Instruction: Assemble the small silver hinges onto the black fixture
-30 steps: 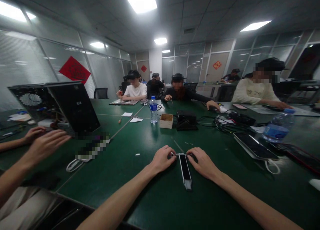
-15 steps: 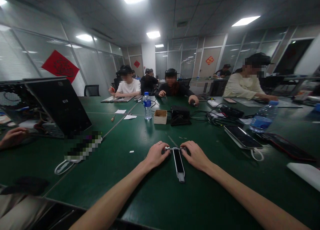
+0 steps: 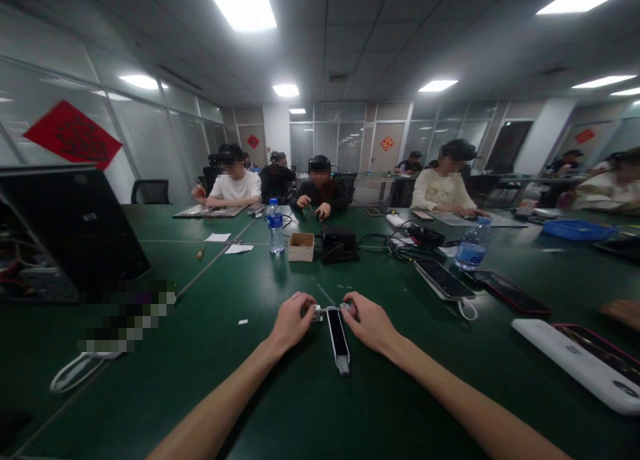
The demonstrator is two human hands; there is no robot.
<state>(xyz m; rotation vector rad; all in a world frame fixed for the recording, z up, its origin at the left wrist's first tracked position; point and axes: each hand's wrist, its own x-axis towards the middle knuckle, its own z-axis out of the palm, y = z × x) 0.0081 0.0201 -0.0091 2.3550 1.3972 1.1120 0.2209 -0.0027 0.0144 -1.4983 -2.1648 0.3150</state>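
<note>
A slim device with a black face, a white edge and a grey tip lies on the green table before me. To the left of its far end, my left hand pinches a small white-and-metal piece between thumb and fingers. On the opposite side, my right hand has its thumb and fingers closed on a similar small pale piece, partly covered by the fingertips. Both hands rest close to the tabletop. The exact kind of these pieces is too small to make out.
Beyond my hands stand a small cardboard box, a black case and a water bottle. Phones, a white power bank and another bottle are at right. A computer case is at left. Co-workers sit across.
The view has turned right, so the table things sit further left. My hands stay beside the device's far end, with more of the small pieces showing. A co-worker opposite has drawn both hands together.
</note>
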